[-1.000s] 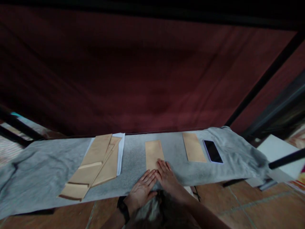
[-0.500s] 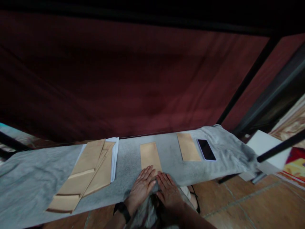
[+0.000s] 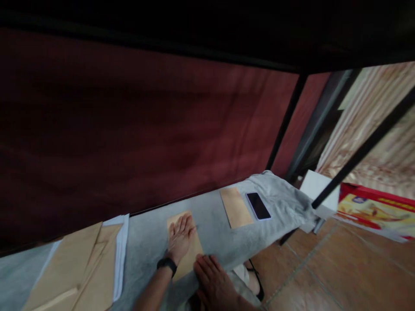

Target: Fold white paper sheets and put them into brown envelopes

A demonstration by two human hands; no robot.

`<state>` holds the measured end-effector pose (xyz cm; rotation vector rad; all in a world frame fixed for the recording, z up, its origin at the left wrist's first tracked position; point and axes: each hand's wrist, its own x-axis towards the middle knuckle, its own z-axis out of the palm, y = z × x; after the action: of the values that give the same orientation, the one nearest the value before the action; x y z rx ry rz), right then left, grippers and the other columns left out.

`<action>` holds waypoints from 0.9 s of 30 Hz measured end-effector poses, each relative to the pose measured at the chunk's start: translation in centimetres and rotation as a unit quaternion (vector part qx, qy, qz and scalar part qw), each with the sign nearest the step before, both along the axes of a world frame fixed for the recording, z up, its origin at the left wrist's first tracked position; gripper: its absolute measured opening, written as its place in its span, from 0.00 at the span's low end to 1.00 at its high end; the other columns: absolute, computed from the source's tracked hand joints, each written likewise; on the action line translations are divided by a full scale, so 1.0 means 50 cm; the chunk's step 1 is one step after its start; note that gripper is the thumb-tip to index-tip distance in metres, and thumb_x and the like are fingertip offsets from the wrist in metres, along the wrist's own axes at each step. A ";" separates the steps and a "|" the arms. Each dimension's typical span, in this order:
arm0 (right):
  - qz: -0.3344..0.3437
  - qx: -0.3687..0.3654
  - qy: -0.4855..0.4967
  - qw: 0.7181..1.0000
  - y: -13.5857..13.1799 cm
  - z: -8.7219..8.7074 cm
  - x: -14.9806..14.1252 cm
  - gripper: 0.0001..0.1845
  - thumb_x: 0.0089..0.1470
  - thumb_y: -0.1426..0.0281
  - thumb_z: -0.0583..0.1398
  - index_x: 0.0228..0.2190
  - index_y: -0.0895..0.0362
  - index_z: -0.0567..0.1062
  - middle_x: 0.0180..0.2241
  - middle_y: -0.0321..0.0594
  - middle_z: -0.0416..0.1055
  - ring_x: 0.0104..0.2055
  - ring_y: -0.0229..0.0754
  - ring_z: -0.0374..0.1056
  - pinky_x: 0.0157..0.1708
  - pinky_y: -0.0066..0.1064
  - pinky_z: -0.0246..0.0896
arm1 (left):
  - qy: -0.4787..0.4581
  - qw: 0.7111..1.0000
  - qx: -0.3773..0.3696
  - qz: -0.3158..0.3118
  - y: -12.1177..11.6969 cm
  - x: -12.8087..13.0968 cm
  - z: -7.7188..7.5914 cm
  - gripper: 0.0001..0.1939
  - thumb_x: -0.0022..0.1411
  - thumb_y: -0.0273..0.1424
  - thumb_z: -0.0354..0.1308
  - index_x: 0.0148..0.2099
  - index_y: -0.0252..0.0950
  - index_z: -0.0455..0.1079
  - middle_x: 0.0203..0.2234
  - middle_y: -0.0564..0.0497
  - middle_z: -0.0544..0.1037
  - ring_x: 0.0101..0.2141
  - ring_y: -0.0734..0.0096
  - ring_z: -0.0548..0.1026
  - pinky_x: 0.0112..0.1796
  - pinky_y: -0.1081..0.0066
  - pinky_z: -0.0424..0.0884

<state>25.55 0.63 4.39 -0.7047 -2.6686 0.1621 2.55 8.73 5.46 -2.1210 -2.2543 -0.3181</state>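
A brown paper envelope (image 3: 187, 258) lies flat on the grey cloth in front of me. My left hand (image 3: 180, 237), with a dark band at the wrist, rests palm down on its upper part, fingers spread. Near the envelope's lower right corner lies my right hand (image 3: 214, 280), flat with its fingers stretched out and touching the edge. Neither hand grips anything. A second brown envelope (image 3: 236, 207) sits farther right, apart from both hands. To the left, several brown envelopes (image 3: 71, 255) overlap in a pile, with white paper sheets (image 3: 120, 259) under them.
A phone (image 3: 258, 206) with a pale purple edge lies right of the second envelope. Grey cloth (image 3: 207, 216) covers the narrow surface. Behind it hangs a dark red panel (image 3: 145, 129). Black posts (image 3: 287, 121) rise at the right; a red and yellow box (image 3: 376, 211) stands on the tiled floor.
My left hand has slid up onto the envelope's upper part, away from my right hand, which stays by the lower edge. The view has turned to the right.
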 end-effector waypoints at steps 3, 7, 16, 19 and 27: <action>0.010 -0.008 -0.003 1.000 0.010 0.002 -0.003 0.43 0.61 0.62 0.59 0.70 0.60 0.49 0.69 0.51 0.52 0.70 0.51 0.51 0.68 0.46 0.52 | 0.022 1.000 0.006 0.022 0.027 -0.016 -0.003 0.31 0.73 0.41 0.33 0.72 0.36 0.53 0.70 0.43 0.57 0.70 0.56 0.50 0.66 0.45 0.44; 0.004 -0.021 -0.011 1.000 0.010 0.005 -0.002 0.42 0.62 0.61 0.58 0.70 0.59 0.48 0.70 0.51 0.51 0.70 0.51 0.51 0.68 0.46 0.52 | 0.034 0.998 0.001 0.046 0.043 -0.030 -0.003 0.33 0.72 0.43 0.33 0.71 0.33 0.55 0.70 0.41 0.56 0.69 0.55 0.52 0.66 0.49 0.45; -0.019 0.020 0.006 1.000 -0.005 -0.025 0.002 0.43 0.55 0.74 0.58 0.69 0.60 0.51 0.68 0.49 0.56 0.70 0.49 0.51 0.68 0.46 0.53 | 0.010 0.999 0.036 0.023 -0.084 -0.019 -0.020 0.30 0.73 0.45 0.39 0.72 0.39 0.55 0.69 0.42 0.60 0.69 0.54 0.55 0.65 0.47 0.52; -0.017 0.020 0.018 0.999 -0.007 -0.025 0.001 0.42 0.55 0.74 0.58 0.69 0.60 0.53 0.68 0.50 0.57 0.70 0.50 0.52 0.66 0.47 0.55 | -0.003 0.998 0.057 -0.030 -0.170 0.007 -0.035 0.29 0.73 0.43 0.43 0.73 0.45 0.51 0.70 0.46 0.58 0.69 0.56 0.55 0.64 0.48 0.55; -0.031 -0.007 0.020 0.999 -0.014 -0.010 -0.002 0.35 0.60 0.70 0.57 0.67 0.57 0.59 0.67 0.48 0.58 0.68 0.51 0.56 0.66 0.50 0.54 | -0.077 0.985 0.133 0.073 -0.305 0.067 -0.081 0.35 0.72 0.39 0.48 0.75 0.43 0.41 0.71 0.41 0.55 0.68 0.47 0.56 0.61 0.43 0.63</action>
<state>25.44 -0.06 3.91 -0.7779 -2.6073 0.1756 5.90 -6.50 1.41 -1.8454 -2.2768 -0.7534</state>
